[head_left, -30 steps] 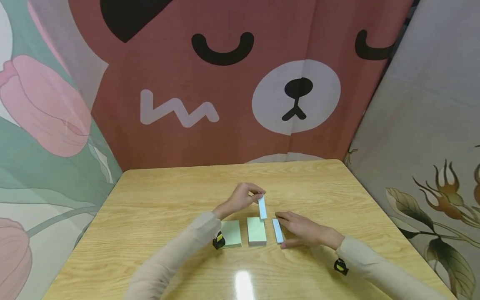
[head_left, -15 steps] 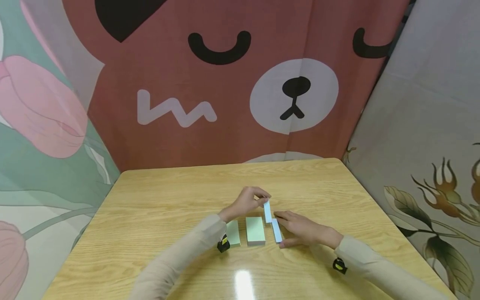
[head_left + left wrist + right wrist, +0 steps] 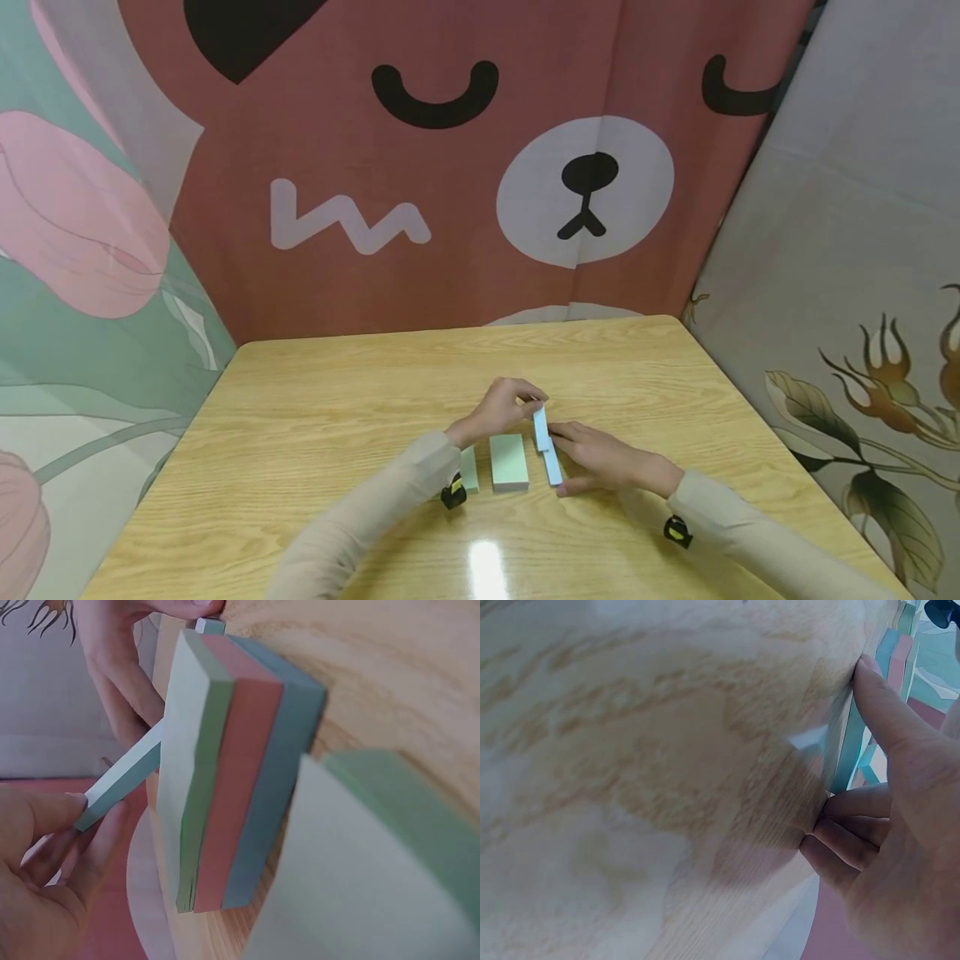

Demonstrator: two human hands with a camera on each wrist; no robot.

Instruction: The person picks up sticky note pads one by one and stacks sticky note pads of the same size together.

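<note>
My left hand [image 3: 501, 408] pinches the far end of a narrow light-blue sticky note pad [image 3: 541, 427], held tilted. Its lower end overlaps a second narrow blue pad [image 3: 552, 467] lying on the table; I cannot tell whether they touch. My right hand [image 3: 600, 457] rests on the table beside that second pad, thumb at its near end and fingertips at its far end, as the right wrist view also shows. Left of them stands a block of sticky notes [image 3: 232, 772] in green, pink and blue layers. A wider green pad [image 3: 337, 877] lies further left, partly hidden by the left wrist in the head view.
The wooden table [image 3: 337, 392] extends around the pads. A printed bear curtain [image 3: 337, 283] hangs behind its far edge, with floral curtains at both sides. Each wrist carries a small black device.
My left hand has moved right and slightly nearer, bringing its blue pad from above the layered block to over the far end of the second blue pad. The right hand stays in place.
</note>
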